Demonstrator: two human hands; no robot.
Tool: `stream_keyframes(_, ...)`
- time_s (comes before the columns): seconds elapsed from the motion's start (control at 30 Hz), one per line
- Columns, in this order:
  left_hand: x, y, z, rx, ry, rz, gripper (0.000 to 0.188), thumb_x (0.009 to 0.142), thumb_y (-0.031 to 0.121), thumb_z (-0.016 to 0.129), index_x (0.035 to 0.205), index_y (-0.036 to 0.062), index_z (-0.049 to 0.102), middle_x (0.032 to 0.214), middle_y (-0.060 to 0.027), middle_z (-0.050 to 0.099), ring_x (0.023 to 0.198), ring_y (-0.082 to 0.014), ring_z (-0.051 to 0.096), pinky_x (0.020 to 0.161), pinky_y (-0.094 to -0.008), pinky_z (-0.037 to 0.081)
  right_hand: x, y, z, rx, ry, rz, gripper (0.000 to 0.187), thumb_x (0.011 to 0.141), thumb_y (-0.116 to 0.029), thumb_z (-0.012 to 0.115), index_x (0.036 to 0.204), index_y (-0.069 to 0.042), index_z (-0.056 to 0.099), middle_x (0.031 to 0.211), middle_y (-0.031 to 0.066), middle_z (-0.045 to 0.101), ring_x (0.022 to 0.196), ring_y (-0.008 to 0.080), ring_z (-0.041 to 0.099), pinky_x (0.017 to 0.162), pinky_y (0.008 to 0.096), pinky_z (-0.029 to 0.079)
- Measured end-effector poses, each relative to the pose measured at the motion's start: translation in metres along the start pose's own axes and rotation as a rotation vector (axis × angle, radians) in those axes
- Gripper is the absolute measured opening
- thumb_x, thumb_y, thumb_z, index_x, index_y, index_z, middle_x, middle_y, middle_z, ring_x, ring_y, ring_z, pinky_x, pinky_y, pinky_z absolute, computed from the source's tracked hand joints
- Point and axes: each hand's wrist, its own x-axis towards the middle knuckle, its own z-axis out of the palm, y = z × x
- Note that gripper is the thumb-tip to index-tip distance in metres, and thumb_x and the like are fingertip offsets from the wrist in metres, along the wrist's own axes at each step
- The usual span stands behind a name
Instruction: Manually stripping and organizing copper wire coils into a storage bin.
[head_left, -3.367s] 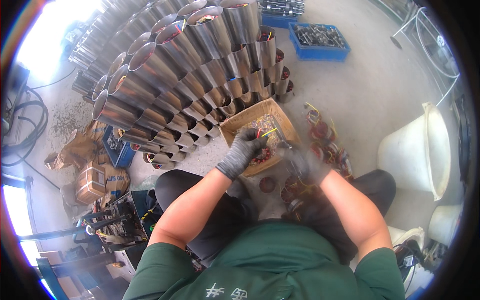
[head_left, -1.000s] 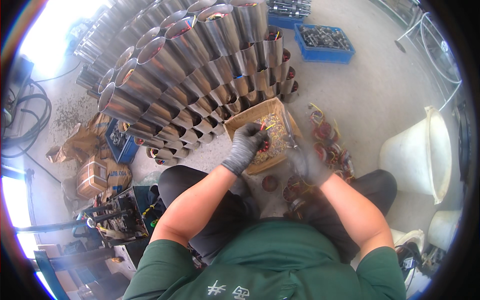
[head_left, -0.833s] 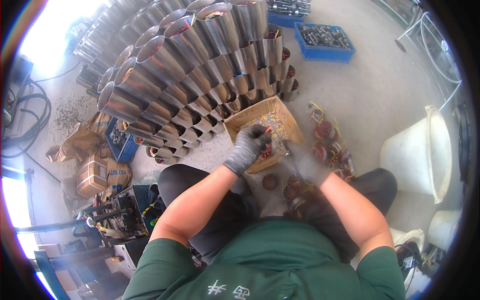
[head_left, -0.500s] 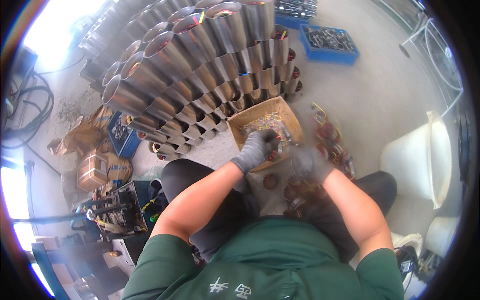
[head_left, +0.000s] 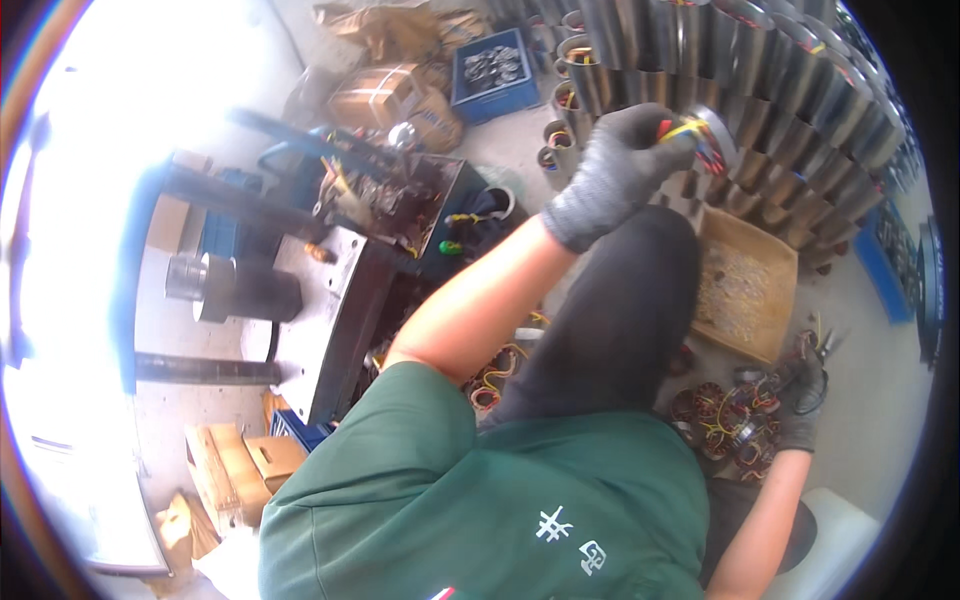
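Observation:
My left hand point(head_left: 625, 165), in a grey work glove, is raised over my left knee. Its fingers close on a wound motor stator point(head_left: 716, 142), a metal ring with red, yellow and blue wires sticking out. Low at the right, my gloved right hand point(head_left: 803, 405) grips a scissors-like tool point(head_left: 827, 345) with its metal tips pointing up and away. Beside that hand lies a pile of wired stators point(head_left: 735, 415) with coppery windings. Beyond the pile, a shallow cardboard box point(head_left: 782, 335) holds many small coloured scraps.
Stacked steel tubes point(head_left: 690, 50), several with coloured wires inside, rise at the far right. A blue crate point(head_left: 490, 105) of metal parts and a strapped carton point(head_left: 375, 100) stand far ahead. A machine with thick bars point(head_left: 240, 295) occupies the left; another blue crate point(head_left: 885, 260) lies right.
My view has swung left. My left hand has moved away from the cardboard box and up toward the tubes with the stator. My right hand is now lower, beside the pile.

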Motion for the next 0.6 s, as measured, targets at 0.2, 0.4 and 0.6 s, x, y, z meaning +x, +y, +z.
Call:
stream_keyframes(0.2,-0.103,-0.018,-0.109,0.380,0.045,0.078,0.027,0.093,0.024,0.063,0.113,0.0055,0.064,0.082,0.0009,0.059,0.064,-0.0046,0.050,0.055,-0.0198,0.041,-0.006,0.009,-0.006,-0.093,0.070,-0.067,0.035,0.091,-0.030,0.067,0.117,-0.008,0.061,0.073,-0.0025,0.055,0.062,0.0094,0.053,0.055,0.0246,0.042)
stream_keyframes(0.4,-0.215,-0.135,-0.217,1.098,-0.003,-0.363,0.020,0.085,0.001,0.062,0.103,0.0084,0.067,0.073,-0.0046,0.059,0.068,-0.0185,0.062,0.061,-0.0297,0.052,-0.032,0.006,-0.036,-0.202,0.037,-0.104,0.038,0.090,-0.035,0.067,0.117,-0.009,0.060,0.069,-0.0005,0.055,0.059,0.0107,0.054,0.053,0.0254,0.042)
stream_keyframes(0.6,-0.381,-0.288,-0.409,1.256,-0.235,0.455,0.019,0.099,0.014,0.048,0.087,0.0059,0.059,0.066,0.0003,0.053,0.051,-0.0092,0.049,0.046,-0.0200,0.045,0.005,0.027,-0.004,-0.006,-0.189,-0.007,0.038,0.091,-0.033,0.067,0.121,-0.012,0.058,0.078,0.0009,0.058,0.068,0.0139,0.057,0.058,0.0293,0.045)
